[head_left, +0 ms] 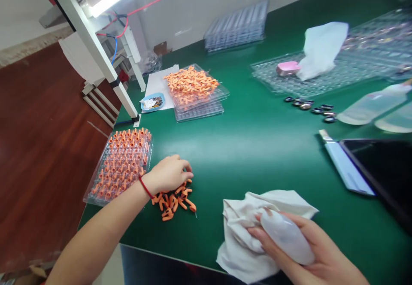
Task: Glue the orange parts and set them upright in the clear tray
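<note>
Overhead: Two Hands at a Green Bench

Head view. Near the table's left edge, the left hand (169, 174) curls its fingertips into loose orange plastic pieces (175, 202) beside a ridged clear tray (119, 167). The right hand (302, 244) grips a smooth translucent bottle (286, 242) against crumpled white cloth (254, 233); open green mat (257, 147) lies beyond.

Left hand (169, 174) on orange pieces (175, 202); right hand (309, 250) holds bottle (286, 235).

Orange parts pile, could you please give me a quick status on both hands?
Left hand down on loose orange parts. Right hand grips squeeze bottle against white cloth. Filled tray beside pile.
</note>
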`<state>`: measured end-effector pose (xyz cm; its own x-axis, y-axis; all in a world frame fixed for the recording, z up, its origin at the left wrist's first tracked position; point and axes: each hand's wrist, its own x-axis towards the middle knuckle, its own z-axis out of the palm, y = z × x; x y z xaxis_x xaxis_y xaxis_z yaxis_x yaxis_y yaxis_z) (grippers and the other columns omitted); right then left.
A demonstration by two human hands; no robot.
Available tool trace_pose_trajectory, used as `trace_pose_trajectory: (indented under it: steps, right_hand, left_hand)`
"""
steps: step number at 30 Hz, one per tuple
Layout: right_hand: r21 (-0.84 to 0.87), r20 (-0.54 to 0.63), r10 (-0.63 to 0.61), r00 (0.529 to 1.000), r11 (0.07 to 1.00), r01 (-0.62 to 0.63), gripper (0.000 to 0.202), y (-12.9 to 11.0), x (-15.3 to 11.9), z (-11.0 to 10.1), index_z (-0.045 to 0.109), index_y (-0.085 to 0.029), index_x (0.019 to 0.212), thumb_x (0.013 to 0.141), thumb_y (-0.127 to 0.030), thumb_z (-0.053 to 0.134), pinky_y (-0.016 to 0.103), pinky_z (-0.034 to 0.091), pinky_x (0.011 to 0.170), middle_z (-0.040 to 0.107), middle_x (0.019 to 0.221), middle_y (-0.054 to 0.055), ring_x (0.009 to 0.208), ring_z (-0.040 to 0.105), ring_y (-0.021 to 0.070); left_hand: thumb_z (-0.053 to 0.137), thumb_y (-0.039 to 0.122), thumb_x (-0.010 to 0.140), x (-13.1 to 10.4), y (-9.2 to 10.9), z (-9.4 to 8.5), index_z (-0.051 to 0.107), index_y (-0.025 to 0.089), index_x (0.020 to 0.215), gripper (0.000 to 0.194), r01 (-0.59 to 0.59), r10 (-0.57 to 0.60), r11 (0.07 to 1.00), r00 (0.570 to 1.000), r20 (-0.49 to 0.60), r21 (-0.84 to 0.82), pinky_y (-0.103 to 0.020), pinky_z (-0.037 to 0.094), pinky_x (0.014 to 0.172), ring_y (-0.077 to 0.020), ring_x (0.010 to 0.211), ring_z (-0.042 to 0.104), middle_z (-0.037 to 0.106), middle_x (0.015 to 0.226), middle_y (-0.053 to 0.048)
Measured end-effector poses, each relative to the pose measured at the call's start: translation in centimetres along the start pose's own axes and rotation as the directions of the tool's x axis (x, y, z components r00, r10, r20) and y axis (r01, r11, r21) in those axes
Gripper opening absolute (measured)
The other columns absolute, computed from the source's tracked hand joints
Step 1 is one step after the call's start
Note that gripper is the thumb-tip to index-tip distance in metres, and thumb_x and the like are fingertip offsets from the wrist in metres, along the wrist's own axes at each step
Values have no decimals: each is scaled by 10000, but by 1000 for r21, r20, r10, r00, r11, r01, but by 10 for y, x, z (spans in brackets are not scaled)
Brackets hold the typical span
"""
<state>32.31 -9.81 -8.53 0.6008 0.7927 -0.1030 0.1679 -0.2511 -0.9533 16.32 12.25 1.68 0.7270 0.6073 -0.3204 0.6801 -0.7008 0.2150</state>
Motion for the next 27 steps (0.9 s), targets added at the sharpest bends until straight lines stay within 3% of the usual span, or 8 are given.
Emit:
trace_pose_trajectory:
  steps: [6, 10, 13, 16, 19, 22, 24, 27]
  right_hand:
    - [-1, 27, 15, 1000, 1000, -15, 470, -23, 6, -15, 688, -222, 972, 667, -576, 742, 296, 604, 624, 786, 952, 67, 784, 756, 274]
    - [37, 34, -18, 999, 999, 17, 429, -21, 1, -15, 681, -226, 972, 687, -536, 761, 261, 596, 614, 779, 895, 50, 741, 746, 242]
    - [71, 27, -31, 999, 997, 29, 410, -20, -3, -14, 659, -242, 989, 718, -536, 749, 239, 593, 619, 765, 914, 33, 743, 736, 217]
    - [81, 11, -43, 999, 996, 42, 366, -20, -7, -15, 640, -253, 963, 736, -520, 747, 225, 582, 641, 736, 879, 15, 733, 714, 196]
    - [101, 31, -36, 999, 994, 33, 376, -18, -11, -16, 626, -254, 978, 739, -515, 754, 221, 575, 641, 724, 881, 18, 729, 704, 192]
    - [152, 50, 19, 999, 988, -26, 385, -15, -17, -17, 621, -271, 1028, 763, -517, 752, 216, 568, 685, 711, 919, 10, 766, 689, 188]
    - [175, 82, 51, 995, 982, -65, 376, -12, -22, -17, 619, -288, 1043, 769, -499, 766, 203, 564, 716, 700, 935, -1, 792, 681, 184]
    - [209, 153, 61, 986, 974, -93, 351, -9, -28, -17, 615, -312, 1048, 776, -452, 785, 162, 560, 704, 694, 927, -16, 768, 673, 163]
  left_hand:
    - [644, 204, 917, -21, 29, 12, 766, 227, 945, 127, -201, 208, 975, 975, 73, -90, -234, 513, 768, -159, 866, 691, 709, 928, -6]
    - [629, 153, 925, -35, 39, 11, 771, 223, 949, 160, -258, 261, 964, 965, 30, -61, -290, 481, 812, -187, 928, 662, 720, 1034, -36]
    - [681, 162, 894, -43, 45, 7, 769, 238, 908, 117, -375, 375, 926, 927, 4, 44, -345, 433, 797, -220, 974, 615, 717, 1087, -28]
    - [723, 173, 857, -50, 52, 9, 737, 217, 780, 90, -487, 486, 849, 872, 59, 205, -357, 398, 721, -208, 878, 589, 717, 920, -11]
    - [697, 132, 857, -59, 57, 16, 686, 183, 705, 161, -430, 432, 843, 899, 70, 323, -355, 390, 657, -207, 787, 573, 670, 796, -29]
    - [657, 115, 881, -72, 57, 29, 661, 167, 729, 161, -377, 399, 873, 917, -9, 311, -340, 424, 635, -200, 741, 584, 666, 767, -33]
    - [621, 107, 904, -82, 55, 41, 661, 166, 765, 156, -353, 389, 906, 912, -131, 232, -333, 462, 666, -194, 740, 613, 696, 778, -34]
    - [586, 122, 935, -95, 51, 60, 675, 170, 862, 124, -331, 340, 939, 856, -389, 92, -331, 500, 705, -192, 771, 664, 755, 850, -35]
